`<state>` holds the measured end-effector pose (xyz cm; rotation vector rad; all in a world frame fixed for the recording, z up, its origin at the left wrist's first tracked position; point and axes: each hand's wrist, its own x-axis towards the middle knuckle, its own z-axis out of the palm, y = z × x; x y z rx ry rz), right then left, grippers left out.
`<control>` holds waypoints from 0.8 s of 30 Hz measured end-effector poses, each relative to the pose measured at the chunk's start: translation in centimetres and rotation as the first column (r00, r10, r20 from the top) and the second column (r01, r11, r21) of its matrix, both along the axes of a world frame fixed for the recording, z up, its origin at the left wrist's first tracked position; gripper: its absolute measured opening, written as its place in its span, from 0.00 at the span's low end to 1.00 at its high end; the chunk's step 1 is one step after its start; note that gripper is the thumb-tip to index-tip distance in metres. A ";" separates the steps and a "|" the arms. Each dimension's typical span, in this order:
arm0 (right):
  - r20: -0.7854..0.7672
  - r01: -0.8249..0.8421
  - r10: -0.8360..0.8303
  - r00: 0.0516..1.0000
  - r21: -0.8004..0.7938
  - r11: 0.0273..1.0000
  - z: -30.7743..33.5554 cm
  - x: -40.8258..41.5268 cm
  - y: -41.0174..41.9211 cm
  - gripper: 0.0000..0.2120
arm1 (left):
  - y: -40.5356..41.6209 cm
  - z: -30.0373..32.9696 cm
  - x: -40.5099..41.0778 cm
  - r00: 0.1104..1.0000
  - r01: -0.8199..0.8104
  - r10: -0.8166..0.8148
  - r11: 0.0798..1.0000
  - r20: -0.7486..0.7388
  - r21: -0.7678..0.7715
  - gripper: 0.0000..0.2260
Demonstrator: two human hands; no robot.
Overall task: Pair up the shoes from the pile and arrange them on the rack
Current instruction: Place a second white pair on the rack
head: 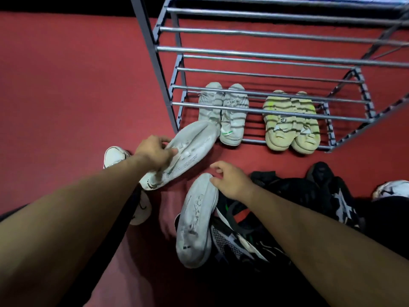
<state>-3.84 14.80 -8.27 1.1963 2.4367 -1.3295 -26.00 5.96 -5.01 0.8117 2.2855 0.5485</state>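
in the head view, a pale grey sneaker (188,149) is gripped at its laces by the left hand (155,152), fingers closed around the upper, and is held tilted with its toe toward the metal rack (276,54), likely so it can be carried there. its apparent mate, a second grey sneaker (195,220), lies at the edge of the dark pile (287,209); the right hand (230,181) rests at its toe, fingers loosely curled and not yet gripping it. two pairs are already set side by side on the bottom tier: whitish sneakers (223,111) and cream slippers (290,120). small print and a round badge are visible but cannot be read.
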 end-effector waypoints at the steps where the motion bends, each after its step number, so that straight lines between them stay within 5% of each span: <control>1: -0.021 0.020 -0.021 1.000 -0.026 0.999 1.1 0.5 -0.5 0.23 | -0.3 1.4 0.6 0.998 -0.031 0.027 0.998 0.060 0.053 0.08; 5: -0.156 0.167 -0.222 0.963 -0.303 0.938 5.9 2.1 -3.0 0.31 | -1.5 6.9 4.4 0.932 -0.217 0.145 0.957 0.331 0.191 0.08; 9: -0.219 0.262 -0.504 0.836 -0.647 0.716 8.8 4.7 -6.1 0.28 | -2.4 8.3 9.7 0.819 -0.392 0.263 0.905 0.510 0.163 0.11; 13: -0.196 0.312 -0.678 0.708 -0.775 0.550 8.5 9.6 -8.7 0.14 | -3.0 7.1 13.9 0.767 -0.395 0.222 0.902 0.602 0.171 0.15; 16: -0.079 0.418 -0.776 0.625 -0.806 0.418 6.8 13.2 -9.8 0.14 | -4.9 4.8 15.5 0.771 -0.429 0.269 0.890 0.577 0.158 0.19; 18: -0.020 0.488 -0.803 0.596 -0.785 0.382 5.8 15.2 -10.2 0.17 | -7.6 2.3 15.8 0.866 -0.350 0.304 0.936 0.397 0.046 0.18; 21: 0.000 0.518 -0.770 0.638 -0.739 0.430 5.2 16.8 -9.9 0.21 | -11.3 0.7 16.6 0.962 -0.086 0.162 0.943 0.220 -0.321 0.12; 24: 0.009 0.506 -0.738 0.675 -0.733 0.454 5.3 16.9 -9.8 0.21 | -12.8 0.3 17.9 0.878 -0.128 0.300 0.899 0.374 -0.420 0.09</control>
